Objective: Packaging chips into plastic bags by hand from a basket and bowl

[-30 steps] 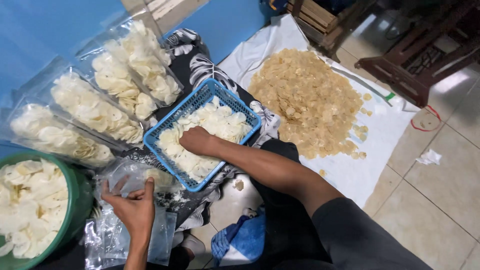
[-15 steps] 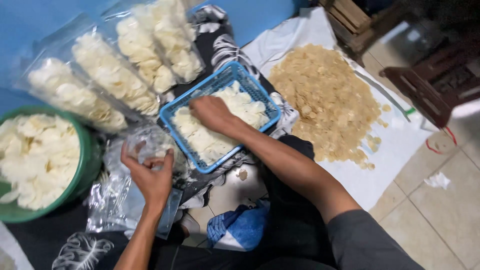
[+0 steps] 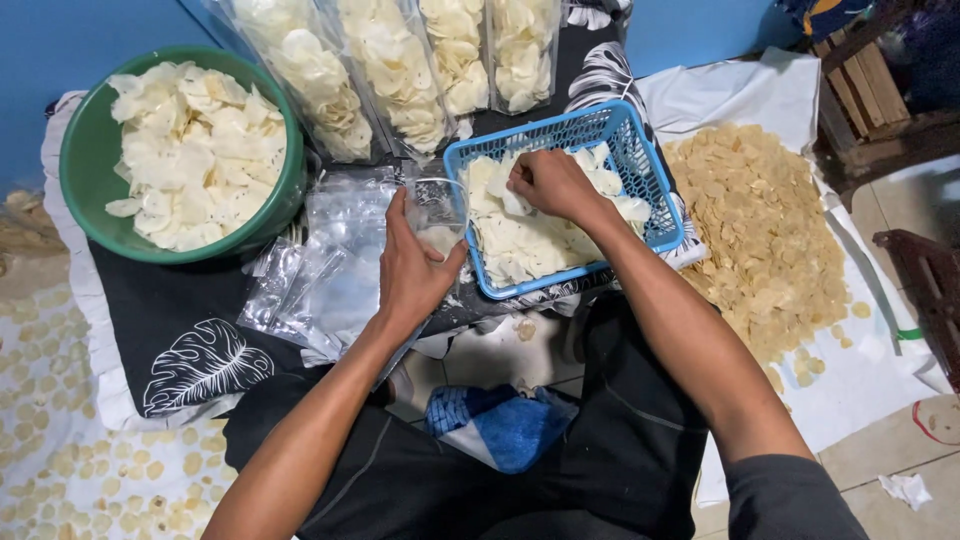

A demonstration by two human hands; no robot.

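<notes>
The person sits on the floor at the filling step — the left hand (image 3: pixel 412 268) holds a small clear plastic bag (image 3: pixel 437 212) upright by its lower part, fingers wrapped round it, its mouth open just beside the near-left corner of the blue basket (image 3: pixel 655 190). A few pale crackers seem to lie in the bag's bottom already, though the plastic blurs them. The right hand (image 3: pixel 550 182) is down inside the basket, fingers curled shut on a pinch of the white crackers (image 3: pixel 525 245) that fill it.

Under the left wrist lies a loose heap of empty clear bags (image 3: pixel 325 275) on the dark leaf-print cloth (image 3: pixel 205 365). Beyond, a green bowl (image 3: pixel 75 170) holds more white crackers, and four filled bags (image 3: pixel 400 70) lie side by side at the far edge. To the right a spread of tan crackers (image 3: pixel 765 225) covers a white sheet (image 3: pixel 860 375).

By my reckoning the next move asks for a short carry from basket to bag mouth, with the mouth held wide and steady — thin chips snap or spill if the opening sags.
</notes>
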